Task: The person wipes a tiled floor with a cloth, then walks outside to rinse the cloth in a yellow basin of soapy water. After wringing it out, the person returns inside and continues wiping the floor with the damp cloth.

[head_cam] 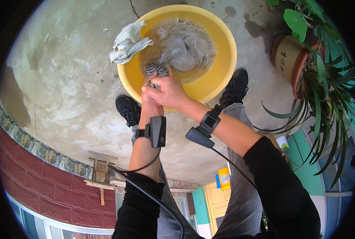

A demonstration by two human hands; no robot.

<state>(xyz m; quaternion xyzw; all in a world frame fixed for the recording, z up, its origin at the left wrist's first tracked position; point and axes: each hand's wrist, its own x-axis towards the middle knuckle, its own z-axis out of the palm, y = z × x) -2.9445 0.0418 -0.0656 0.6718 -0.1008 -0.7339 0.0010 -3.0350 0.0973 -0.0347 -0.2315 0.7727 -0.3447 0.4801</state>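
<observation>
Both hands come together above the near left part of a yellow plastic basin (222, 74). Between them is a black-and-white striped cloth (157, 69), partly hidden by my fingers. My left hand (149, 94) grips it from the near left side. Over it lies my right hand (170, 89), its fingers closed on the same cloth. Sudsy water (206, 31) fills the bottom of the basin, and a bunched grey-white cloth (186, 53) sits partly under it. Another pale wet cloth (128, 43) hangs over the basin's left rim.
The basin stands on a concrete floor (70, 77) between my black shoes (128, 110). On the right is a potted plant (288, 59) with long drooping leaves. Cables (234, 164) trail from the black devices on my wrists (158, 131). A small wooden stool (101, 173) stands lower left.
</observation>
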